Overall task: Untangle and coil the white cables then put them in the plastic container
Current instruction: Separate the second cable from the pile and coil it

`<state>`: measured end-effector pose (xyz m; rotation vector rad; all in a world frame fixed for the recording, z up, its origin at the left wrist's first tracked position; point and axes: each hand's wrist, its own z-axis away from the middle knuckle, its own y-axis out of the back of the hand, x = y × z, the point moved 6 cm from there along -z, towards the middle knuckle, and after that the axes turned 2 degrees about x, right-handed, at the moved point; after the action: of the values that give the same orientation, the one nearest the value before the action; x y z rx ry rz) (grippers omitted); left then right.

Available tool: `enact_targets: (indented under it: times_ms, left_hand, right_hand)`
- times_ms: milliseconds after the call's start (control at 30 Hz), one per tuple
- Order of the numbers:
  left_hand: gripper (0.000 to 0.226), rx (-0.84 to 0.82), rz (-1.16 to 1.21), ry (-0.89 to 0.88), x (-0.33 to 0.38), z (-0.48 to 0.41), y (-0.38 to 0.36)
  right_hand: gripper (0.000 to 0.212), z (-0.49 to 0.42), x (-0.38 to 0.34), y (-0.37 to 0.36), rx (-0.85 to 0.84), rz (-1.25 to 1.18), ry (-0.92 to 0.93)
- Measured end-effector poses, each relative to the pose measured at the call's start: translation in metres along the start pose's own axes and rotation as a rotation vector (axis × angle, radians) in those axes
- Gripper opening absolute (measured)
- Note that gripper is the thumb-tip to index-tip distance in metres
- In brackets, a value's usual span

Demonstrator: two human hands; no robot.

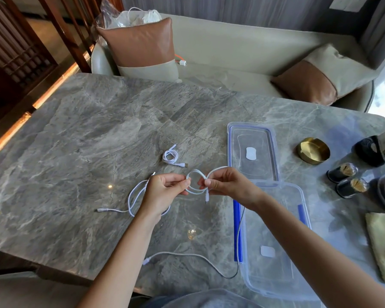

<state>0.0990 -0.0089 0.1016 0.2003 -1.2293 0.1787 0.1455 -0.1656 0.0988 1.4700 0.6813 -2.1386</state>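
Now, two hands on one cable.
My left hand and right hand pinch its loop just left of the container; a second cable lies coiled farther left.

The left hand covers part of the white cable it pinches. The right forearm hides part of the plastic container. At the table's right edge, a yellowish cloth is cut off from view.
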Motion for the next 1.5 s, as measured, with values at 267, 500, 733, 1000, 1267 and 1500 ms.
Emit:
enact_targets:
  times_ms: [267,500,733,1000,1267,1500]
  left_hand:
    - [0.015,-0.123,0.062,0.056,-0.002,0.002,-0.003]
    - [0.014,-0.137,0.192,0.139,-0.006,0.003,-0.001]
    - [0.014,-0.209,0.285,0.27,-0.025,0.006,-0.005]
    - [0.008,-0.234,0.44,0.279,-0.029,0.009,-0.01]
    - [0.017,-0.356,0.208,0.266,-0.019,0.013,0.001]
    - [0.022,-0.259,-0.198,-0.332,0.069,0.01,-0.01]
  right_hand:
    - [0.012,0.0,0.013,0.0,-0.046,0.023,-0.076]
    - [0.021,-0.002,0.014,-0.002,0.017,-0.027,-0.07]
    - [0.015,0.0,0.015,-0.004,-0.015,-0.024,-0.106]
    - [0.015,0.002,0.018,-0.009,-0.077,-0.289,-0.141]
    - [0.015,0.006,0.023,-0.016,-0.072,-0.222,-0.21]
    - [0.015,0.009,0.02,-0.027,-0.162,0.041,-0.273]
